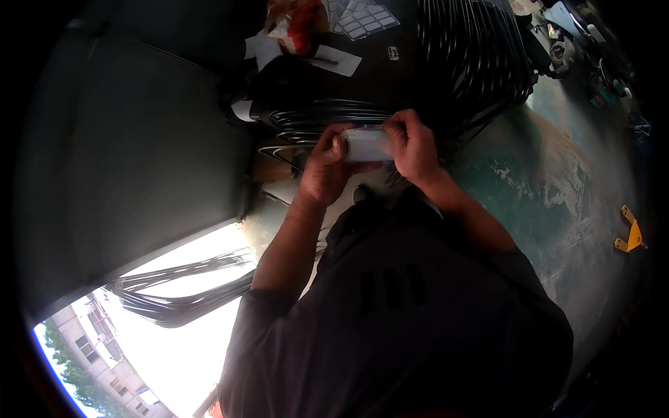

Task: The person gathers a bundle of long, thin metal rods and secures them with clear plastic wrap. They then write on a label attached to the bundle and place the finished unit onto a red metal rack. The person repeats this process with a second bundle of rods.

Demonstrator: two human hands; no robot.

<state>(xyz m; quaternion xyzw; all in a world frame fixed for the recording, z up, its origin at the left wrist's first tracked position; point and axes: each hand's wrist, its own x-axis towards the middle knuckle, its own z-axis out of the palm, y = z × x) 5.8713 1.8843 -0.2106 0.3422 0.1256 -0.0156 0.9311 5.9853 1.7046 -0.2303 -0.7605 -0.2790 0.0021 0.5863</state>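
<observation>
Dim, workshop-like space surrounds me, its green floor (pixel 512 177) scuffed and patchy. Nearest, my left fingers (pixel 337 145) wrap one end of a pale, blurred packet (pixel 368 145) and my right fingers (pixel 398 129) pinch the other; it sits between them, just before black coils (pixel 334 113). Beyond, the dark surface (pixel 373 66) bears white papers (pixel 339 61), a red-and-white bag (pixel 300 33), a sheet of labels (pixel 366 24) and a small tag (pixel 393 53), its print too tiny to read. Farther off, daylight floods an opening (pixel 185 348) at lower left.
</observation>
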